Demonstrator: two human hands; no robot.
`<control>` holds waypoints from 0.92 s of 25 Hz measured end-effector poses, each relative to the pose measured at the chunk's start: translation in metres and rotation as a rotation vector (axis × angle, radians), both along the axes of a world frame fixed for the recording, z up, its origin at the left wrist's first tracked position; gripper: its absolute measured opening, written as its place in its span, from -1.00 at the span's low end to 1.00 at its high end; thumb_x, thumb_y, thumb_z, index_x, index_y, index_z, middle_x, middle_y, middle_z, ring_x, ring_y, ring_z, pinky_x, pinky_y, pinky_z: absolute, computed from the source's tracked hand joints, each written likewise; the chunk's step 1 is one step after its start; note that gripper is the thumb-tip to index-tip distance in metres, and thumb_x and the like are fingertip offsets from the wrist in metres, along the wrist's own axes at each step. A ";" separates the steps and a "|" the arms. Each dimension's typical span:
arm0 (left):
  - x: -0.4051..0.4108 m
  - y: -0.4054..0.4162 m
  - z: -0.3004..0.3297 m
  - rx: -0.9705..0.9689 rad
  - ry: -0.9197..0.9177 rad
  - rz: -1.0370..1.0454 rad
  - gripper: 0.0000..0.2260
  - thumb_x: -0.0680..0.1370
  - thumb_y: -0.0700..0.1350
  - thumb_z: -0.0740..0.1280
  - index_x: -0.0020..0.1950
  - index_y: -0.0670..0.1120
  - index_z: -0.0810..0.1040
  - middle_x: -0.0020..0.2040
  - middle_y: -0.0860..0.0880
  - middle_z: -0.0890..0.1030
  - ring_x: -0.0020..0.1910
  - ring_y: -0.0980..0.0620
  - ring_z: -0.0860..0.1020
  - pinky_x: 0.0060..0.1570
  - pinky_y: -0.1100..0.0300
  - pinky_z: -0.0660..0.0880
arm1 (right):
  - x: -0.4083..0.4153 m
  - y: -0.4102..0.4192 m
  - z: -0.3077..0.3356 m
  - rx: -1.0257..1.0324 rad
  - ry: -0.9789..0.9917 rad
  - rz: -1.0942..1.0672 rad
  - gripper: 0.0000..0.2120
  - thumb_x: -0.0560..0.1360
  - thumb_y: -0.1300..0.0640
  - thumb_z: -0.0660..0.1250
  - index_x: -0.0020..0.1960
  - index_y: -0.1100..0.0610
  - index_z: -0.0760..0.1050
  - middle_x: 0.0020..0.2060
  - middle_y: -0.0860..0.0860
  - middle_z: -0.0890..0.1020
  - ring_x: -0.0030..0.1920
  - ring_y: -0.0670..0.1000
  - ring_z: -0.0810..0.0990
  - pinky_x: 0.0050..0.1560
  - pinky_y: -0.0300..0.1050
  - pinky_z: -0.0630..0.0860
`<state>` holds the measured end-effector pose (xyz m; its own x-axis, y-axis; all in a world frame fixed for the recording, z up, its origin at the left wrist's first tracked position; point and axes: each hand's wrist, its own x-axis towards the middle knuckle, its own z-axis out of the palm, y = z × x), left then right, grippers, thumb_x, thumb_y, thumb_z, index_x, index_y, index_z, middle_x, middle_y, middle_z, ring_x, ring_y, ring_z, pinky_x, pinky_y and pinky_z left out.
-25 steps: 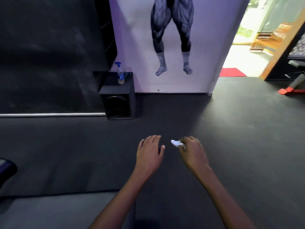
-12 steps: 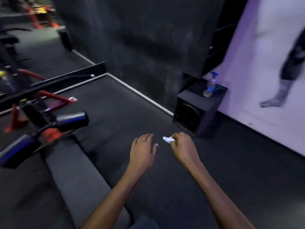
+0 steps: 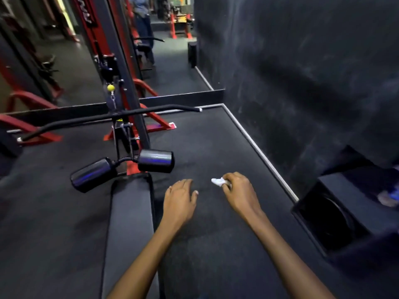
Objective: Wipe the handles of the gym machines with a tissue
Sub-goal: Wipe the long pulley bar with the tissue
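The right hand (image 3: 239, 192) pinches the crumpled tissue (image 3: 219, 181) in curled fingers, the left hand (image 3: 179, 198) is empty and relaxed; no handle is being wiped yet, so next comes a reach up-left to the pulldown bar (image 3: 103, 117).

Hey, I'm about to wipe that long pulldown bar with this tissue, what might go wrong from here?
1. The tissue is a small wad pinched in your right hand; it may cover little of the long bar and could shred.
2. The bar hangs from a cable clip, so it may swing as you wipe; your empty left hand could steady it.
3. The roller pads and bench lie between you and the bar, so you might bump them reaching in.
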<state>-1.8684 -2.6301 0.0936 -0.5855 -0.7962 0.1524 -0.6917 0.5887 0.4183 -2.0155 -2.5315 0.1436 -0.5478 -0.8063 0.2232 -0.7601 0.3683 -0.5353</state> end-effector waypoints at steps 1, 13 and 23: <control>-0.007 -0.020 0.002 -0.001 0.027 0.042 -0.60 0.59 -0.04 0.27 0.40 -0.15 0.42 0.36 -0.12 0.49 0.37 -0.09 0.41 0.39 0.00 0.28 | -0.011 -0.019 0.003 -0.015 0.007 0.031 -0.84 0.44 0.27 0.28 -0.04 0.22 0.59 -0.12 0.17 0.60 -0.07 0.21 0.57 -0.07 0.02 0.50; -0.069 -0.269 -0.010 -0.011 0.044 0.373 -0.61 0.57 -0.07 0.30 0.38 -0.13 0.44 0.34 -0.09 0.51 0.35 -0.08 0.42 0.38 -0.02 0.27 | -0.076 -0.333 -0.018 -0.031 -0.081 0.392 -0.83 0.44 0.29 0.27 -0.01 0.24 0.58 -0.11 0.18 0.59 -0.07 0.18 0.56 -0.06 0.00 0.47; -0.058 -0.483 -0.033 -0.014 0.046 0.575 -0.56 0.61 -0.06 0.25 0.47 -0.14 0.34 0.46 -0.08 0.38 0.48 -0.04 0.26 0.49 0.01 0.09 | -0.091 -0.578 -0.031 -0.035 -0.244 0.457 -0.83 0.46 0.35 0.27 0.00 0.26 0.58 -0.08 0.11 0.55 -0.10 0.08 0.55 -0.14 -0.31 0.31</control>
<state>-1.9268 -3.1128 0.0603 -0.0520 -0.9821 0.1809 -0.8832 0.1297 0.4506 -2.1065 -3.1095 0.1131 -0.1811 -0.9698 0.1634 -0.6906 0.0071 -0.7232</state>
